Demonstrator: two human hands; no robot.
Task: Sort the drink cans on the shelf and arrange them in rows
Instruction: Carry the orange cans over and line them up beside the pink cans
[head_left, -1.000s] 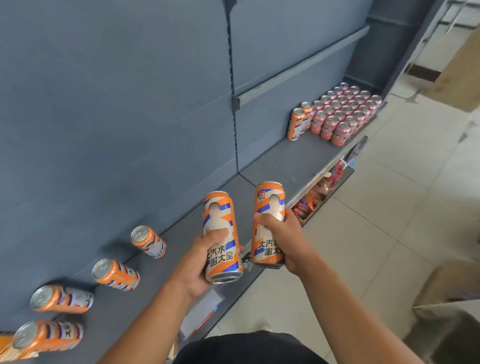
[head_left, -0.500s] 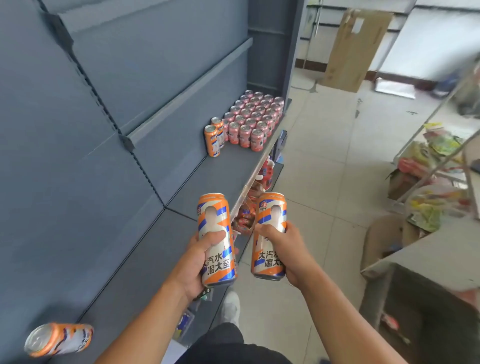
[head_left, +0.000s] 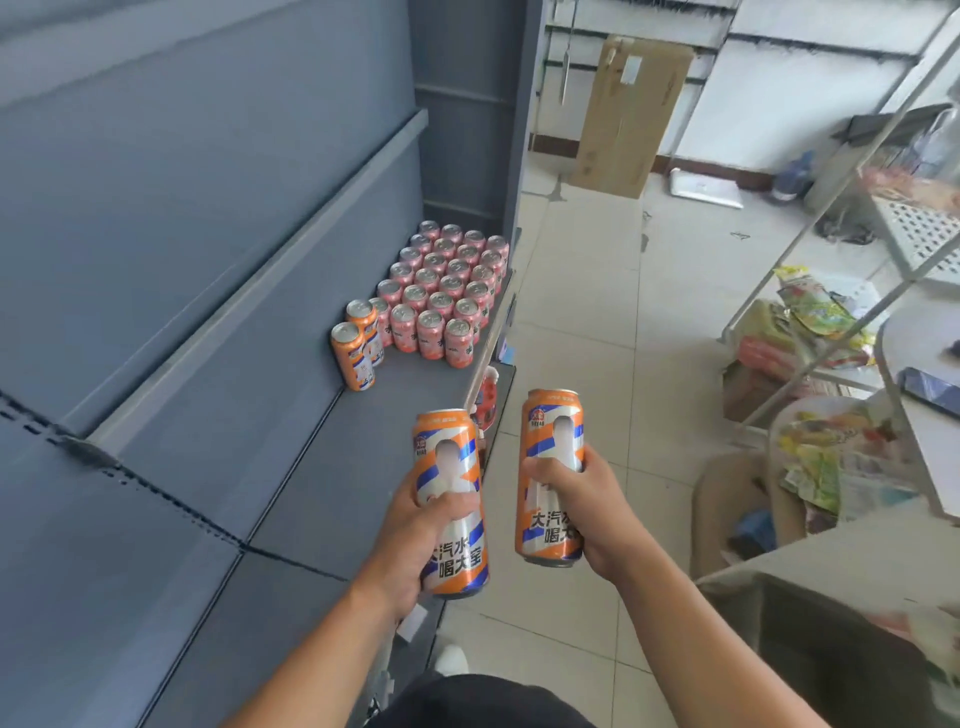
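Drink cans, two tall orange ones, are up in the air in front of the grey shelf (head_left: 311, 467), one in each hand. The left hand (head_left: 415, 540) has its fingers and thumb wrapped tight round the left can (head_left: 457, 561), which is over the front edge of the shelf. The right hand (head_left: 587, 514) is clamped round the right can (head_left: 545, 519), out over the floor (head_left: 571, 291). Both cans are upright, near each other but not touching. Farther along the shelf, two more orange cans (head_left: 353, 358) stand by the back wall, one behind the other. Just beside them, pink cans (head_left: 447, 291) stand in neat rows.
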